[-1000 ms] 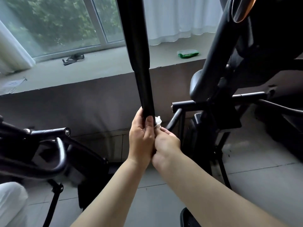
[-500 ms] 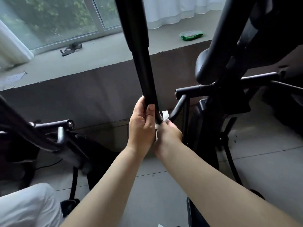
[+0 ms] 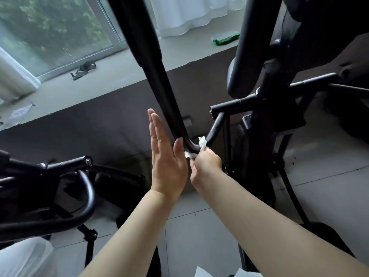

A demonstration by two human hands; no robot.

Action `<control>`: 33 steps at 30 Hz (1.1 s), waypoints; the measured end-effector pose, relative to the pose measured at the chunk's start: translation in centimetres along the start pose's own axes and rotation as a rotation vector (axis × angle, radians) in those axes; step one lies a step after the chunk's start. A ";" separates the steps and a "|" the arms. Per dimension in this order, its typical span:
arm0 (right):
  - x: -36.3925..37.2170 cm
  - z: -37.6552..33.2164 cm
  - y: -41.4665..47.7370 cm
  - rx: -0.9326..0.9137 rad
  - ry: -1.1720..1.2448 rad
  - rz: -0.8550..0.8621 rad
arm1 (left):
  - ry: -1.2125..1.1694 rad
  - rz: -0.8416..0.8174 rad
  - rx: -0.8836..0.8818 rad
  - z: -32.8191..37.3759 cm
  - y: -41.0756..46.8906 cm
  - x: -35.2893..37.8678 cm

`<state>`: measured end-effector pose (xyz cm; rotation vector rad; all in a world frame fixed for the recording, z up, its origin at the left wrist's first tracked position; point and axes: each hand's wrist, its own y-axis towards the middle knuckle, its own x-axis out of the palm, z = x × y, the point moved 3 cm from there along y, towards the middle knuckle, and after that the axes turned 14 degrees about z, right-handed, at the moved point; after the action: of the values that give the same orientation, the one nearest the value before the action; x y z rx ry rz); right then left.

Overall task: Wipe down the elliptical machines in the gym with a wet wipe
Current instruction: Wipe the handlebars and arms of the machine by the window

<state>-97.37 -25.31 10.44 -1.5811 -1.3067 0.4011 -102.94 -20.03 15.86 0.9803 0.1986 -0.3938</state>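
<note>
On the sill (image 3: 119,73), a green pack (image 3: 225,39) lies at 1 o'clock, a dark object (image 3: 83,69) at 10 and a paper (image 3: 19,114) at 9 — its print too small to read. Another frame (image 3: 65,165) crowds 8 o'clock. The bar (image 3: 159,86) drops from 12 to centre. The left hand (image 3: 167,162) is flat, fingers straight, thumb beside the bar. The right hand (image 3: 205,166) pinches the wipe (image 3: 202,143) round the bar's bend — dead centre.

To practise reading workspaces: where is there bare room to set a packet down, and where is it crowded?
Bare: window ledge between dark object and green packet; floor tiles at right. Crowded: the bent bar, flanked by left hand and right hand gripping the wipe.
</note>
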 end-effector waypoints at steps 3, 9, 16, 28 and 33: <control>-0.2 0.6 -0.9 0.077 -0.010 -0.126 | 0.223 -0.006 0.409 0.2 0.3 -0.5; 0.5 0.0 0.9 0.023 0.067 -0.054 | 0.496 -0.124 0.754 -1.0 1.0 0.1; -0.2 0.7 0.9 -0.005 0.061 -0.131 | 0.521 -0.134 0.892 -0.3 1.5 0.2; -0.7 0.6 1.8 -0.116 0.150 -0.046 | 0.745 -0.332 0.970 -0.6 0.3 2.0; -0.6 0.5 2.2 -0.214 0.071 -0.071 | 0.828 -0.365 1.005 -0.8 0.2 2.2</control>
<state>-96.78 -25.39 8.24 -1.7038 -1.3823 0.1630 -100.87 -19.72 14.84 2.0877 1.0049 -0.3991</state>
